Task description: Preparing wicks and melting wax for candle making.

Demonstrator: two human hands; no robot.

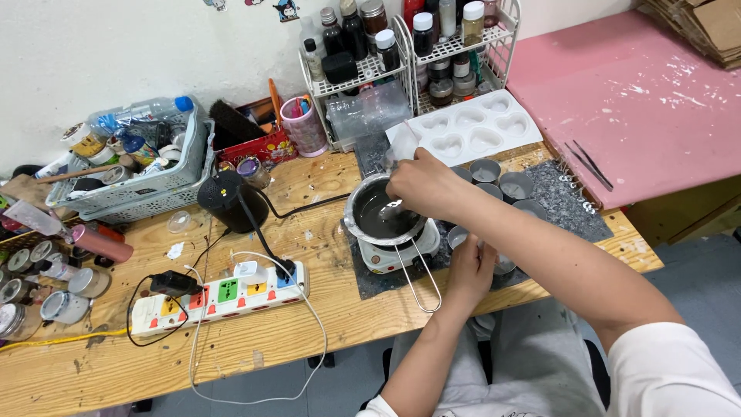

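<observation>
Pot [384, 212] sits on the small heater [397, 253], centre of the counter [255, 340]. Right hand [421, 184] grip clenched on a bag [401, 147] above the pot; left hand [469, 266] grip grasping a tin [458, 235] beside the pot. Risk: a tilted bag may spill outside the pot; a knocked handle [421, 278] could tip hot liquid.

Light: bright, even, soft, from overhead
Shadows: faint, short
Glare: melted pool in the pot [384, 210]
Focus: sharp; slight bending at edges

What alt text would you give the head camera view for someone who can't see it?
A person's right hand holds a small utensil over a metal pot of dark liquid on a small white hot plate, while the left hand rests beside small grey cups. A white heart mould lies behind.
</observation>
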